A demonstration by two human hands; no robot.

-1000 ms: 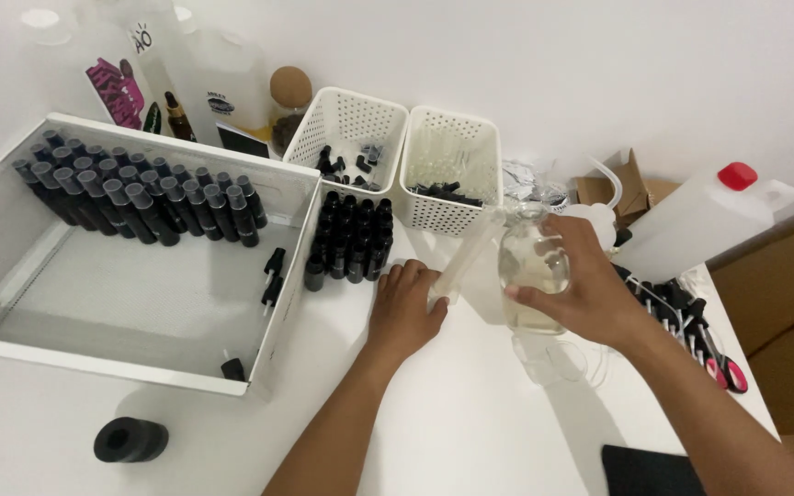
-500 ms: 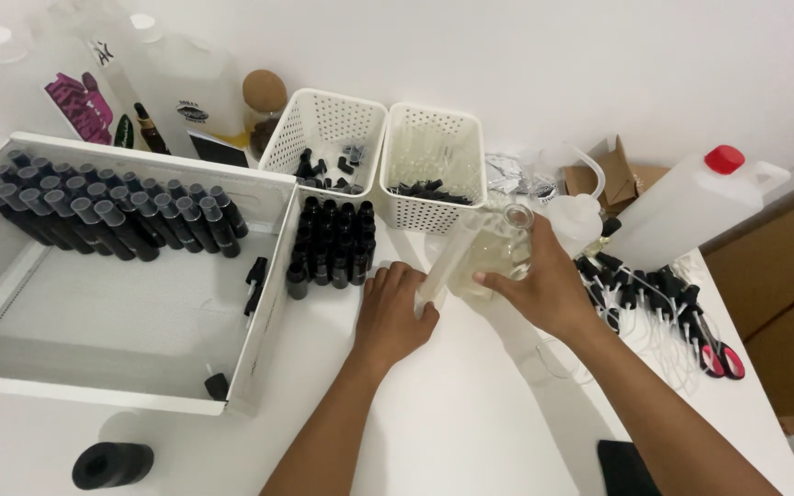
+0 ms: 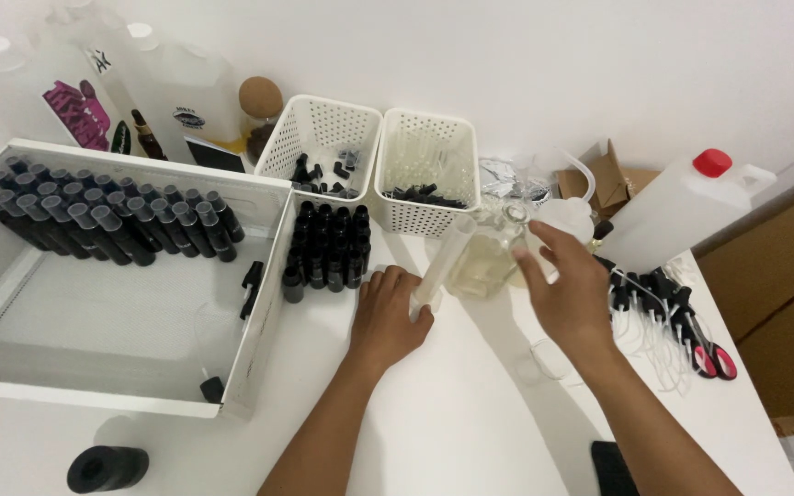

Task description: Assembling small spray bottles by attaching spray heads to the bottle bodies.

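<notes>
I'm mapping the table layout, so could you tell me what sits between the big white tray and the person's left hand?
In the head view, a block of small black bottles stands on the table between the white tray and the left hand.

left hand [image 3: 388, 317] flat, right hand [image 3: 567, 289] gripping

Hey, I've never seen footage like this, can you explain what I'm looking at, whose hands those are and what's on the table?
A camera worn on a person's head looks down at their own two bare hands over a white table. The left hand holds the base of a clear tube that leans away. The right hand tilts a clear glass bottle of pale liquid against it. Nearby are a cluster of small black bottles, two white baskets, a large white tray with more dark bottles, and a white jug with a red cap.
</notes>
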